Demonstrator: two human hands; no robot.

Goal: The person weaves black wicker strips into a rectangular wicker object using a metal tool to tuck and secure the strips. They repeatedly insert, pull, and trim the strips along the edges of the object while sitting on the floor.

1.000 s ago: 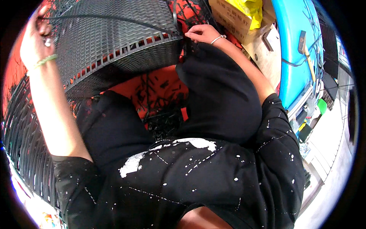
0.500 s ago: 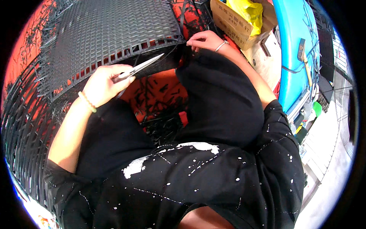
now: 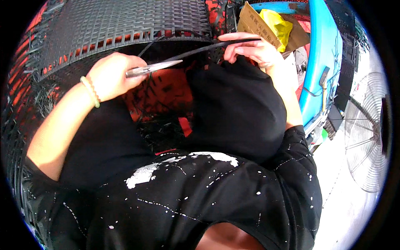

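My left hand is closed around a silver pair of scissors, its pointed blades together and aimed right. In my right hand a flat black plastic strip is gripped between the fingers. The strip slants down to the left, and its lower end passes close above or behind the scissors; whether they touch I cannot tell. Beyond both hands lies a black woven wicker panel with a curved near edge. A thin loose strand sticks out at that edge, near my left hand.
Black strip scraps litter the red surface between my knees. Far right stands a cardboard box with a yellow plastic bag. Beside it are a blue curved object with a hammer on it, and a wire-grille fan.
My right hand has moved away from the panel's corner, right and nearer, with the black strip now stretched leftward from it. The scissors have turned flatter, and the view has shifted slightly.
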